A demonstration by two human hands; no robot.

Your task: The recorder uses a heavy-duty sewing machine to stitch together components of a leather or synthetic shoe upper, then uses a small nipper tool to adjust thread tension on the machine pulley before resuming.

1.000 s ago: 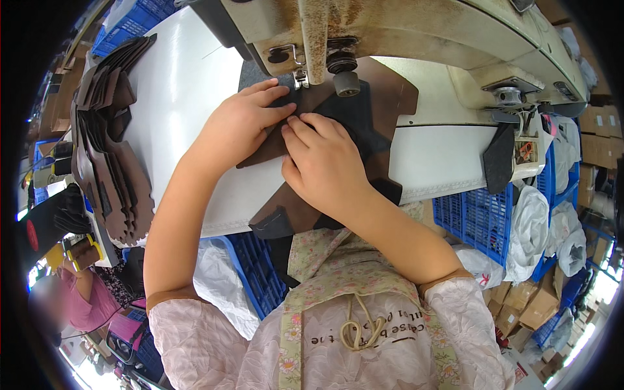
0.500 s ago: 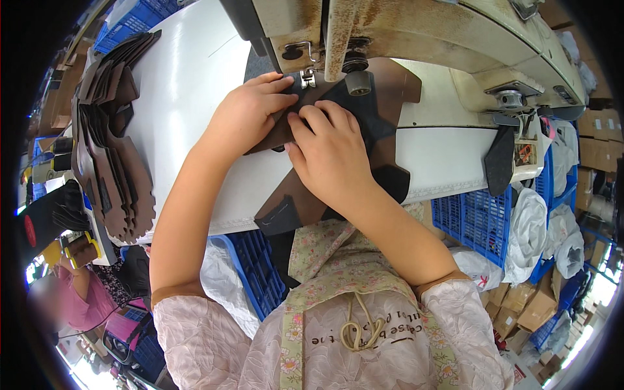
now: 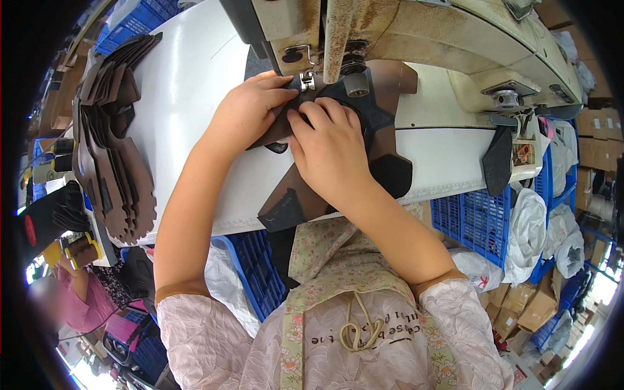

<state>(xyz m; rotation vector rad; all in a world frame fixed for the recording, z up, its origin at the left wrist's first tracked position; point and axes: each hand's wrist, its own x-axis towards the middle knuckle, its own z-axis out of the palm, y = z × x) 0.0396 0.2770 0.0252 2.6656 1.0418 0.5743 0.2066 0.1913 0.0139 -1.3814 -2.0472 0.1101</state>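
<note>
A brown leather-like shoe-upper piece (image 3: 387, 146) with dark patches lies on the white table of a sewing machine (image 3: 422, 36), partly under its head. The presser foot (image 3: 307, 81) stands over the piece's left part. Left of the foot, my left hand (image 3: 253, 110) is closed on the piece's edge, its fingertips near the foot. My right hand (image 3: 330, 140) grips the piece just in front of the foot, with bent fingers pressed together. The two hands nearly meet. Underneath them, part of the piece is hidden.
A stack of similar brown cut pieces (image 3: 114, 156) lies at the table's left. One dark piece (image 3: 498, 161) hangs at the right edge. Blue crates (image 3: 471, 224) and white bags (image 3: 530, 227) stand beyond. At far left sits another person in a pink top (image 3: 91, 302).
The brown piece has turned and shifted slightly under the machine head, its lower left tip moving right and up. Both hands stay on it with little movement.
</note>
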